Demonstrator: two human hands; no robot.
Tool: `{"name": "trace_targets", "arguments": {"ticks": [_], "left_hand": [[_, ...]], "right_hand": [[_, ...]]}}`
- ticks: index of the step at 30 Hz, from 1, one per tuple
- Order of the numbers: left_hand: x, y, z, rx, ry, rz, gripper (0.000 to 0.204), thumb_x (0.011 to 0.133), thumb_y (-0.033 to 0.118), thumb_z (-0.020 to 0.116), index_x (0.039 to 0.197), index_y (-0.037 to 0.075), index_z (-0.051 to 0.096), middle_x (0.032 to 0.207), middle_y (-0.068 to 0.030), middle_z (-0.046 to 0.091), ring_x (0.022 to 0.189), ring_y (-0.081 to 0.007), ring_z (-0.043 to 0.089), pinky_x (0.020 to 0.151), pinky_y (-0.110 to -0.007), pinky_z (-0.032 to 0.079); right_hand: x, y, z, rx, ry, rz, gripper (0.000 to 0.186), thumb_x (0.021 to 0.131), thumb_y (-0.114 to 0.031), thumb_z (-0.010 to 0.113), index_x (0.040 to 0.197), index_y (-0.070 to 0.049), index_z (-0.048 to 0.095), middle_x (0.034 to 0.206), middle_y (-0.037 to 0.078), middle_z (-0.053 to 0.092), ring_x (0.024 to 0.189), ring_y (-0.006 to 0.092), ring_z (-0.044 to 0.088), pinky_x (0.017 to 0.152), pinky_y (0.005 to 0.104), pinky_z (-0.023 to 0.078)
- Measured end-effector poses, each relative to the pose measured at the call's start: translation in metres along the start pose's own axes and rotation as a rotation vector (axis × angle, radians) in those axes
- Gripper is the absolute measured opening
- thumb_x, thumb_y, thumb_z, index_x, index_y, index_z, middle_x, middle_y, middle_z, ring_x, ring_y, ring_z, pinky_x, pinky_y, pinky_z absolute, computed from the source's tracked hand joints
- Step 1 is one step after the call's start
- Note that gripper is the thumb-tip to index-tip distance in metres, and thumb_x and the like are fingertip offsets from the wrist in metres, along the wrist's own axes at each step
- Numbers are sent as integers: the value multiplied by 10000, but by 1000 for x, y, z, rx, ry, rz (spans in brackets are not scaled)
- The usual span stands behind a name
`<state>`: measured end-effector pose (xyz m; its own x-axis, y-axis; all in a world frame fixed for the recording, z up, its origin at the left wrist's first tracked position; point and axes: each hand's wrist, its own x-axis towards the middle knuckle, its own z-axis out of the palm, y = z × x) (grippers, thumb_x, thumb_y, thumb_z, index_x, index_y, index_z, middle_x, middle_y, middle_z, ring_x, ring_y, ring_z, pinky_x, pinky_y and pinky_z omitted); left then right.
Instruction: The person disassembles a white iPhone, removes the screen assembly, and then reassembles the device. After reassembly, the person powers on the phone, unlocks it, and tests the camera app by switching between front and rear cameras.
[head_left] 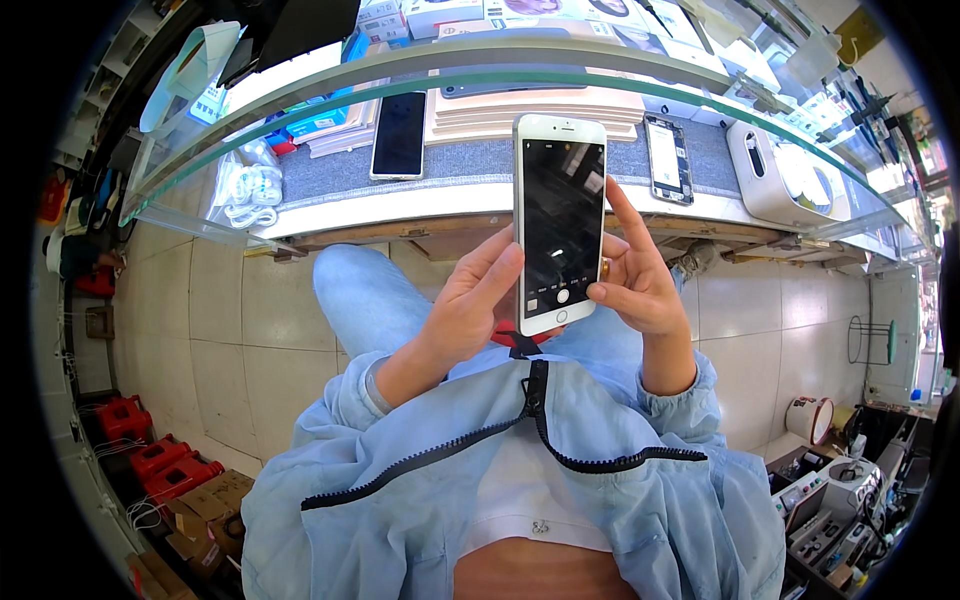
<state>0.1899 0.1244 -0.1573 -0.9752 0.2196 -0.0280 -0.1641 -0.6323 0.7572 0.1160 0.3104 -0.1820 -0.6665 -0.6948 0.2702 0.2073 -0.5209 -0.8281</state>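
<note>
- We are holding a white smartphone (559, 222) upright in front of the glass counter (330, 110), above our lap.
- Our left hand (470, 300) is wrapping its left edge, fingers closed on the casing; our right hand (635, 275) is bracing the right edge, thumb reaching the lower screen.
- We are judging it light, rigid and slick, with fragile glass; gripping the side edges is looking safest.
- Its back is staying hidden, and the dark screen is showing little beyond a round button, possibly a camera view.
- Two more phones, a black one (399, 133) and a smaller one (668, 158), are lying on the grey mat (480, 160) inside the counter.
</note>
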Motion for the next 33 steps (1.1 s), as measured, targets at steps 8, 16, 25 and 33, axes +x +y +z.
{"name": "trace_targets", "arguments": {"ticks": [8,16,25,33], "left_hand": [[0,-1,0,2,27,7,416,966,244,349,1327,38,325,1054,-65,571,855,-143,614,658,-301,561],[0,1,2,-35,-5,4,408,967,245,347,1315,35,332,1059,-75,569,843,-152,620,655,-309,565],[-4,-2,-1,-9,-16,-32,432,967,245,349,1339,33,292,1075,-76,565,881,-156,610,710,-312,545],[-12,17,27,334,-144,33,516,941,297,431,1338,-6,304,1007,-12,525,779,-50,483,665,-190,400]], "right_hand": [[0,-2,3,45,11,19,883,755,108,545,1423,-80,-2,1263,228,437,1103,228,525,894,328,443],[0,0,0,72,-26,4,892,739,139,509,1423,-86,-18,1268,227,430,1112,231,519,899,331,441],[-3,-3,1,121,-39,33,950,711,183,511,1421,-105,-51,1265,224,431,1102,229,515,854,330,473],[-13,-26,12,3,-78,4,1124,644,158,635,1411,-180,-113,1261,224,428,1099,281,506,855,398,470]]}}
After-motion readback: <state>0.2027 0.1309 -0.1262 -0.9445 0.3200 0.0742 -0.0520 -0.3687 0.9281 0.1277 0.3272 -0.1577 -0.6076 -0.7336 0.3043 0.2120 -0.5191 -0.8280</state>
